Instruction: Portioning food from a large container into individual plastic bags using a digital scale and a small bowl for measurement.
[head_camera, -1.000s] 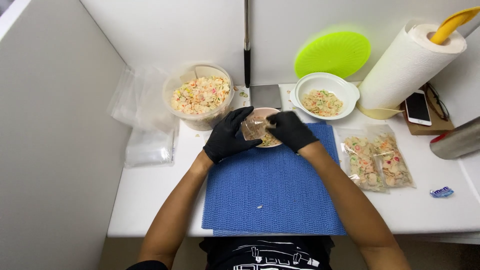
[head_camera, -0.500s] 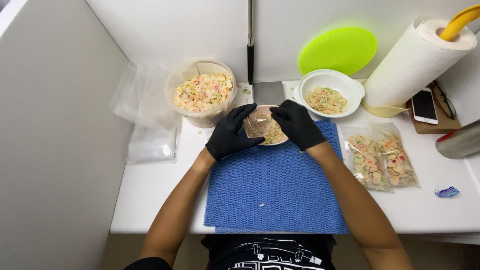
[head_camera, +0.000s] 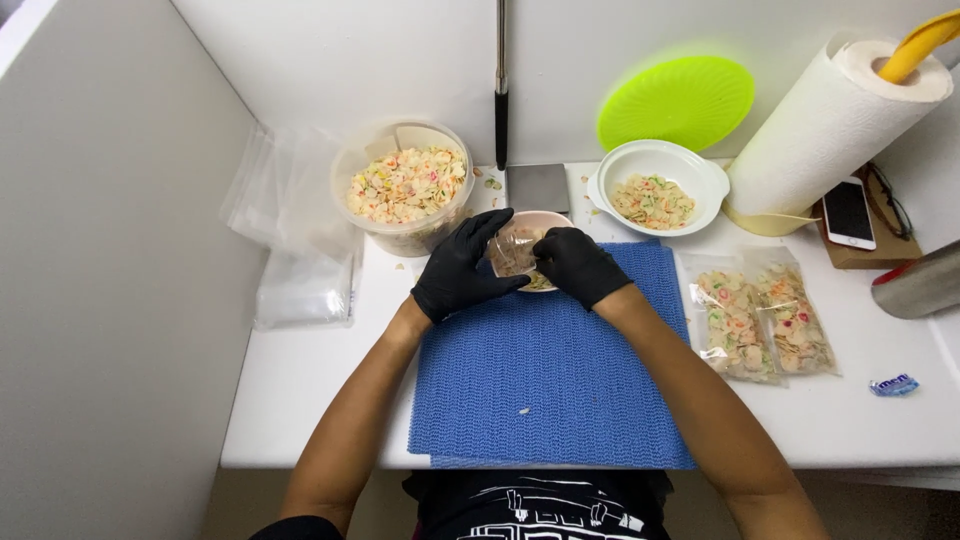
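Bag (head_camera: 517, 250) between both hands (head_camera: 520, 268)

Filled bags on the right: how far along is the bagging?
Done: two filled bags lie right of the blue mat. In hand: left hand and right hand hold a small clear bag over a pink bowl. Left: the tub remains nearly full, empty bags waiting.

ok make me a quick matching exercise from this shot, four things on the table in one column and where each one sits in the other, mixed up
Things:
1. clear tub
2. white bowl
3. filled bags
4. paper towel roll

Places:
A. far right corner
B. right of the blue mat
C. back left, beside the empty bags
D. back, below the green disc

Pairs: 1-C, 2-D, 3-B, 4-A
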